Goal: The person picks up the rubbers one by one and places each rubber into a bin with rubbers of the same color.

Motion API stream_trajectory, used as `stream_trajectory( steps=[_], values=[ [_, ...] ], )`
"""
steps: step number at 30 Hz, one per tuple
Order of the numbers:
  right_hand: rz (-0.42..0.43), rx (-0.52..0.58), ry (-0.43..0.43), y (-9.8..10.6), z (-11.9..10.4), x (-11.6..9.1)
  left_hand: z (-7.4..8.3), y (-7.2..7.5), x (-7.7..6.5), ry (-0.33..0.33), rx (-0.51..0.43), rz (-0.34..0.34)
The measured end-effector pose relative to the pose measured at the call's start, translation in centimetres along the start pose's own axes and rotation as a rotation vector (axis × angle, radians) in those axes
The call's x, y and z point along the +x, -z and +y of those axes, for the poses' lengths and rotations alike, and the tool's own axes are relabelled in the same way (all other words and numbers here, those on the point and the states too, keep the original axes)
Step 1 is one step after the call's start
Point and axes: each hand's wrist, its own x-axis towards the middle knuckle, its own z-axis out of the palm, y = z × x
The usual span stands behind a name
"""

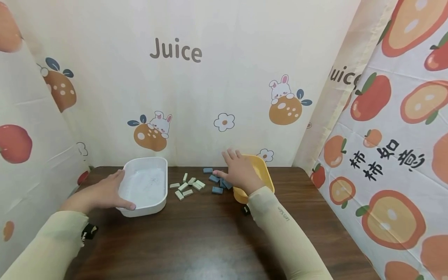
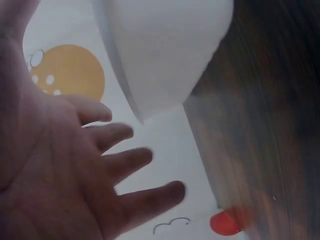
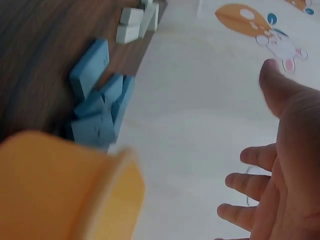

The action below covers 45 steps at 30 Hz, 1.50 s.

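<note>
My left hand [image 1: 105, 191] is at the left side of a white plastic tub [image 1: 148, 209], thumb over its front rim in the head view. In the left wrist view, the fingers of that hand [image 2: 135, 160] are spread, with the tub's wall [image 2: 165, 60] beyond them. Over the left side of a yellow tub [image 1: 266, 175] hovers my right hand [image 1: 241, 171], its fingers extended and nothing in them. Small blue blocks [image 1: 217, 190] lie in a loose group left of the yellow tub, partly hidden by this hand. Several pale cream blocks [image 1: 183, 186] are scattered beside the white tub.
Both tubs stand at the back of a dark brown wooden table [image 1: 196, 241]. A printed curtain [image 1: 210, 77] rises directly behind the table, and more fruit-patterned cloth [image 1: 395, 155] closes in the sides.
</note>
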Motion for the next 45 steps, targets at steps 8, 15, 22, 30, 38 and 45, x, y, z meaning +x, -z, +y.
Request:
stream_trajectory(
  steps=[8, 15, 22, 30, 38, 45],
  values=[
    [-0.038, -0.047, 0.094, -2.2, -2.5, 1.2, -0.4, 0.2, -0.5, -0.067, -0.128, -0.072],
    [-0.121, -0.067, 0.152, -4.2, -4.6, 2.5, -0.1, 0.5, -0.4, -0.022, -0.084, -0.081],
    [-0.223, -0.045, 0.146, -6.0, -6.1, 3.9, 0.3, 0.0, -0.2, 0.004, -0.067, -0.082],
    [-0.232, -0.035, 0.217, -6.8, -6.4, 4.8, 1.4, 0.1, -0.2, 0.018, -0.077, -0.118],
    [-0.229, -0.005, 0.226, -7.5, -6.3, 5.4, 2.1, 0.1, -0.6, 0.047, -0.051, -0.149],
    [-0.195, -0.004, 0.247, -7.7, -5.9, 5.6, 2.8, 0.0, -0.5, 0.023, 0.010, -0.111]
  ],
)
